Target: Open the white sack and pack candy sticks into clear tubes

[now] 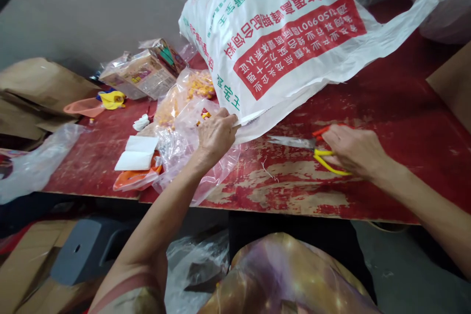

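A large white woven sack [294,24] with red and green print takes up the upper middle of the view. My left hand [216,135] is closed on its near left corner and lifts that edge off the table. To the right, my right hand [355,152] grips a pair of scissors [294,142] with yellow and red handles. Their blades point left, below the sack's edge and apart from it. A short piece of white thread [270,170] lies on the table under the scissors. What the sack contains is hidden.
The worn red table [386,191] carries clear plastic bags of small yellow pieces [200,86], an open white notepad [137,152] over an orange bag [138,180], and wrapped boxes [143,71]. Brown paper bags [44,83] stand left. A grey stool [83,252] is below. Cardboard [454,81] is right.
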Available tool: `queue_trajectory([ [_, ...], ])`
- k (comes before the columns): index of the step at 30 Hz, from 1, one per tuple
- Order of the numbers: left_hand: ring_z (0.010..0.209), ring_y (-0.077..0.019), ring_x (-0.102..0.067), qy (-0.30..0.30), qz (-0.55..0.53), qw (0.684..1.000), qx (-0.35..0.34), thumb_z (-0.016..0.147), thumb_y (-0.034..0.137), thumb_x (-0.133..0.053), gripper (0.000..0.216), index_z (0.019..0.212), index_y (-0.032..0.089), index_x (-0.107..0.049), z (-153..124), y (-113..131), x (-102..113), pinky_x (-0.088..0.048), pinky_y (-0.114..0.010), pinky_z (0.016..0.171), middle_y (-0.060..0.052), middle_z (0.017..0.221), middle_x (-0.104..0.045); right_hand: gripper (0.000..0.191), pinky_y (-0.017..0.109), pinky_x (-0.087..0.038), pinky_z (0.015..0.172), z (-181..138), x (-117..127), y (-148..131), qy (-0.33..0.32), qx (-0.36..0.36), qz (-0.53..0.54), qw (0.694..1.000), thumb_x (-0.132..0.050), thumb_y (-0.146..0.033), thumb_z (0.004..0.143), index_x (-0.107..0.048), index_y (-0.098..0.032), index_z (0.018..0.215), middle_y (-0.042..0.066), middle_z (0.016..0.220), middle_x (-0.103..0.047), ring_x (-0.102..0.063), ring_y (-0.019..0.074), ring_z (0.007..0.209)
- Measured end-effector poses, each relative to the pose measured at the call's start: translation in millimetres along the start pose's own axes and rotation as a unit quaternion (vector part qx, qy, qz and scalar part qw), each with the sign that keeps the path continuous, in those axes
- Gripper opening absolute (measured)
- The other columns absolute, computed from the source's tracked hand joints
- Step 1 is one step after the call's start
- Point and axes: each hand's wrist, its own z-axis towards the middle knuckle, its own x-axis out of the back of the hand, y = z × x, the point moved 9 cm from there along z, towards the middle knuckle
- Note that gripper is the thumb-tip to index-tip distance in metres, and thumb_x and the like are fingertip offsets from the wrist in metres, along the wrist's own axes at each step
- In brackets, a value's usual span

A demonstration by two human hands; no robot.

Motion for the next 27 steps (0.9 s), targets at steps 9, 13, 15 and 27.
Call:
queue_trajectory([
  [9, 0.091, -0.0318, -0.057, -0.043, 0.064, 0.997, -0.024, 0.075, 0.03, -0.07, 0.018, 0.086, 0.017, -0.063, 19, 35, 7, -0.039, -0.036, 0.073, -0.012, 0.088, -0.062, 0.018, 0.033, -0.034, 0.064, -24, -91, 21, -0.166, -0.017, 0.033, 0.985, -0.055, -0.032, 0.084, -0.062, -0.017, 0.092, 0.013, 0.096, -0.059, -0.056, 0.0251, 0.082],
  [13, 0.077, -0.0309, -0.062, -0.132, 0.073, 0.989, 0.002, 0.082, 0.024, -0.059, 0.011, 0.087, 0.016, -0.065, 24, 31, -19, -0.039, -0.035, 0.065, -0.014, 0.08, -0.064, 0.02, 0.036, -0.035, 0.073, 2, -34, 2, -0.067, -0.009, 0.052, 0.996, -0.05, -0.028, 0.089, -0.064, -0.014, 0.092, 0.015, 0.096, -0.06, -0.054, 0.0262, 0.085],
  [15, 0.073, -0.0292, -0.063, -0.125, 0.055, 0.991, 0.006, 0.085, 0.025, -0.053, 0.014, 0.085, 0.017, -0.065, 26, 25, -22, -0.037, -0.033, 0.062, -0.013, 0.077, -0.066, 0.027, 0.037, -0.034, 0.077, 21, 8, -26, 0.058, 0.032, 0.079, 0.995, -0.048, -0.027, 0.091, -0.061, -0.012, 0.109, 0.018, 0.109, -0.059, -0.051, 0.0277, 0.095],
  [27, 0.063, -0.0183, -0.056, 0.02, -0.094, 0.995, -0.003, 0.084, 0.027, -0.052, 0.018, 0.073, 0.018, -0.062, 35, 15, -9, -0.033, -0.027, 0.058, -0.004, 0.065, -0.062, 0.024, 0.042, -0.032, 0.076, 100, -10, -123, 0.159, 0.205, 0.121, 0.958, -0.043, -0.014, 0.092, -0.067, -0.011, 0.085, 0.014, 0.085, -0.064, -0.048, 0.0253, 0.087],
])
